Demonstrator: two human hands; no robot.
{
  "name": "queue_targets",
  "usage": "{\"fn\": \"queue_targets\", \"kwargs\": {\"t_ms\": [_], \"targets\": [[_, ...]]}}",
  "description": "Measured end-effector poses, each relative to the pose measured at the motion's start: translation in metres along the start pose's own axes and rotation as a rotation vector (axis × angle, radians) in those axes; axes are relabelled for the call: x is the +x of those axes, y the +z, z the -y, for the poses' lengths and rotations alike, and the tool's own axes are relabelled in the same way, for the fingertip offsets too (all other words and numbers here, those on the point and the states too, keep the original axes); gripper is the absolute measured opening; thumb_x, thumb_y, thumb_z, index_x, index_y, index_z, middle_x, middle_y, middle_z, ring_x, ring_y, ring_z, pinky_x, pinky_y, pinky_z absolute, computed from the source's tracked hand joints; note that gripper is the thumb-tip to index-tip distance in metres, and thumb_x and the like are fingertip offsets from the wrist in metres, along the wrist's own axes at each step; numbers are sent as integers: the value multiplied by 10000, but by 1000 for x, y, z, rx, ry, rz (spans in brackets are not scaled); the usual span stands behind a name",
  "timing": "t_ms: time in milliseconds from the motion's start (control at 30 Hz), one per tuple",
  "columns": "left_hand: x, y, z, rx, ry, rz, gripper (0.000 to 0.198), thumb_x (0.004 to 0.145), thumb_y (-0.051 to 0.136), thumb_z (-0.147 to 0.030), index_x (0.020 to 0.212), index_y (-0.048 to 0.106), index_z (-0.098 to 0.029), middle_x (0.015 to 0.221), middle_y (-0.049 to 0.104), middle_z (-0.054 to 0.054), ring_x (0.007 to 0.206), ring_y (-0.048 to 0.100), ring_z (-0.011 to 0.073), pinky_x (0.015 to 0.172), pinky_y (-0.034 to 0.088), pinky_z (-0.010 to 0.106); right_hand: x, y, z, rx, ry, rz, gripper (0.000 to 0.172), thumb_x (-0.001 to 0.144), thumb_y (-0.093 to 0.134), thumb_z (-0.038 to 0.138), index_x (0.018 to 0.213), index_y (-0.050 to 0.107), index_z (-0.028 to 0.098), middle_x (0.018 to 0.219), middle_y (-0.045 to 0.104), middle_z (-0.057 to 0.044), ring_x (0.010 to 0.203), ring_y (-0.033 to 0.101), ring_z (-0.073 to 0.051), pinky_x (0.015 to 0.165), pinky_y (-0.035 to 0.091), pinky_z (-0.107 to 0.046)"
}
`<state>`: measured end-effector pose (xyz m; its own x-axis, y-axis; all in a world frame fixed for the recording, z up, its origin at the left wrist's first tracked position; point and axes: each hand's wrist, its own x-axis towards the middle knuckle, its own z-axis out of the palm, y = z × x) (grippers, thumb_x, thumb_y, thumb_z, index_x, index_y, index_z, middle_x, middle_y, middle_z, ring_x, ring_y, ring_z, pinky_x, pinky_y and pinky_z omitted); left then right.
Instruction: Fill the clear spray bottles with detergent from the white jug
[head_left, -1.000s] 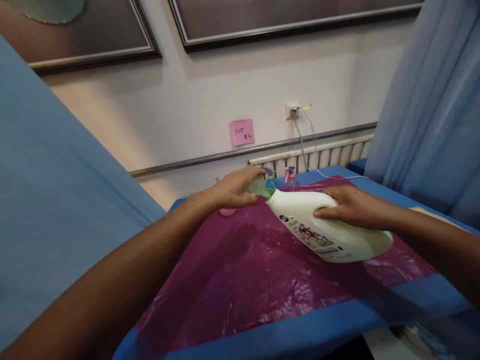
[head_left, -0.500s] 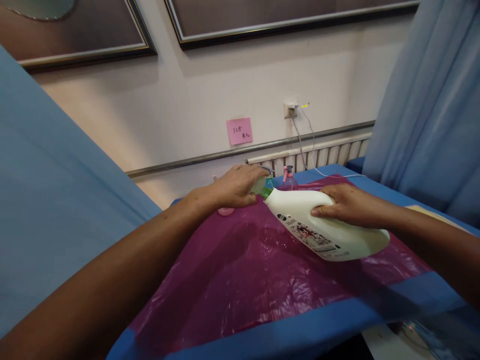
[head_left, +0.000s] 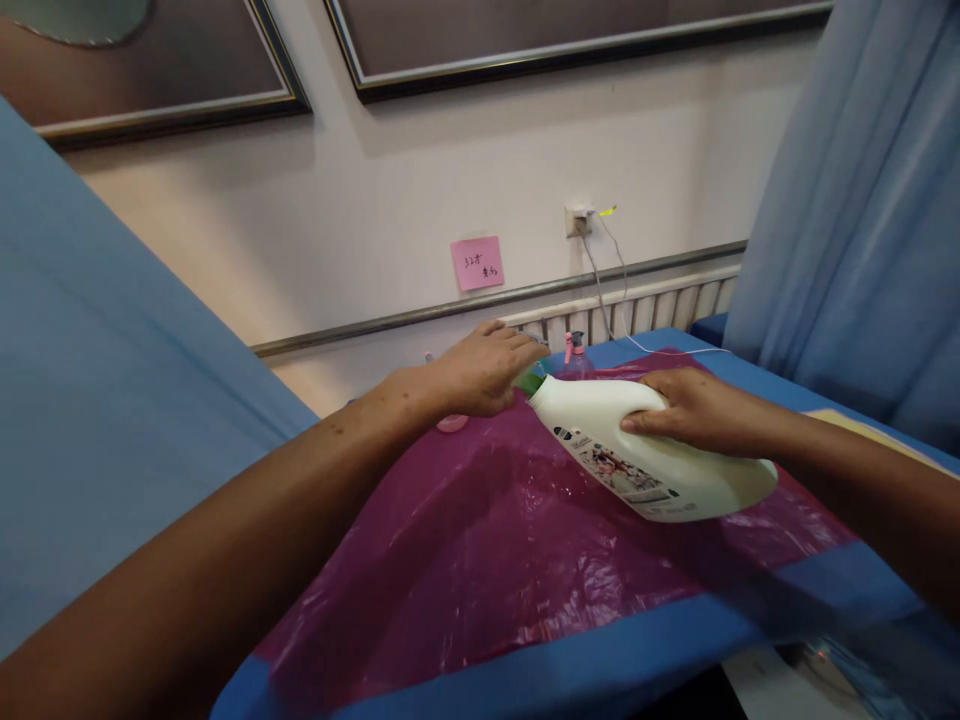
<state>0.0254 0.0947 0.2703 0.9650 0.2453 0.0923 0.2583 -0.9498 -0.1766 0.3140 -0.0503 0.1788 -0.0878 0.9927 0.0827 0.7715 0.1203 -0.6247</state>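
My right hand grips the handle of a white detergent jug, which is tilted far over with its mouth to the left. A printed label faces me, and a green spout shows at the neck. Close to that mouth, my left hand has its fingers curled, back of the hand towards me. It holds a pale translucent cap, now mostly hidden behind the fingers. Whether the cap touches the spout I cannot tell. Beneath both hands lies a magenta plastic sheet.
A clear spray bottle with a pink trigger stands behind the jug. A pink-bottomed container is partly hidden by my left wrist. Blue cloth covers the table. Blue curtains hang at both sides; a white cable runs from the wall socket.
My left hand has turned over the jug's mouth, so its fingers now hide the cap that showed before. The jug and my right hand have hardly moved.
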Motion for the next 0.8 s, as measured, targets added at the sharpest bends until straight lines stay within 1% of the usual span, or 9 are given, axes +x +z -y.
{"fn": "queue_targets", "kwargs": {"t_ms": [100,200,267,333,433,533,667,733,800], "targets": [[-1,-3,-1,76,-14,15,664,912,723,-274,1546,529,-258,1538,664,110,1412,594,318,1255,343,506,-2,-1,0,12,8,8,397,918,721,579,1075,790,221,1062,842,-81,914,777,-298,730,556,-387],[-6,-2,1,39,-86,-23,761,870,728,-252,1592,486,-269,1574,635,117,1426,587,341,1223,410,518,-5,-3,-2,2,19,1,381,922,726,585,1050,788,231,1059,844,-69,919,783,-293,735,554,-380],[-13,2,4,-47,-143,-89,801,855,723,-249,1615,470,-274,1597,613,125,1433,586,362,1204,448,536,-8,-5,-3,8,34,-2,374,917,733,586,1041,788,238,1043,846,-61,903,784,-287,722,554,-370],[-20,12,5,-188,-218,-195,813,856,718,-258,1629,464,-275,1625,587,126,1448,584,363,1213,461,536,-12,-6,-5,33,51,-9,375,912,737,584,1049,788,238,1024,847,-58,880,784,-283,708,554,-361],[-32,38,2,-443,-390,-371,821,859,738,-290,1634,470,-239,1601,600,141,1442,604,340,1235,467,514,-20,-5,-11,72,89,-46,395,895,744,593,1035,784,225,973,845,-63,837,780,-282,670,545,-350],[-42,77,-6,-631,-568,-480,838,833,807,-356,1600,510,-195,1513,666,156,1398,647,335,1227,486,514,-29,-3,-20,104,129,-108,409,875,759,601,1001,775,212,912,834,-58,772,759,-264,627,522,-333],[-62,132,-22,-797,-700,-497,790,826,793,-334,1561,547,-181,1466,701,161,1303,713,312,1151,559,484,-45,2,-31,144,211,-155,382,889,747,590,959,766,215,874,826,-62,731,741,-253,605,503,-327],[-79,151,-26,-815,-768,-480,767,826,789,-331,1545,563,-187,1454,713,155,1270,731,308,1100,591,463,-53,4,-34,164,242,-168,374,903,729,587,971,771,222,891,831,-69,745,749,-256,618,510,-330],[-100,163,-26,-823,-832,-491,759,812,793,-335,1525,575,-193,1450,718,148,1282,728,312,1078,599,454,-60,4,-35,177,272,-195,389,892,729,603,998,779,232,907,835,-72,763,755,-260,638,522,-336]]}}
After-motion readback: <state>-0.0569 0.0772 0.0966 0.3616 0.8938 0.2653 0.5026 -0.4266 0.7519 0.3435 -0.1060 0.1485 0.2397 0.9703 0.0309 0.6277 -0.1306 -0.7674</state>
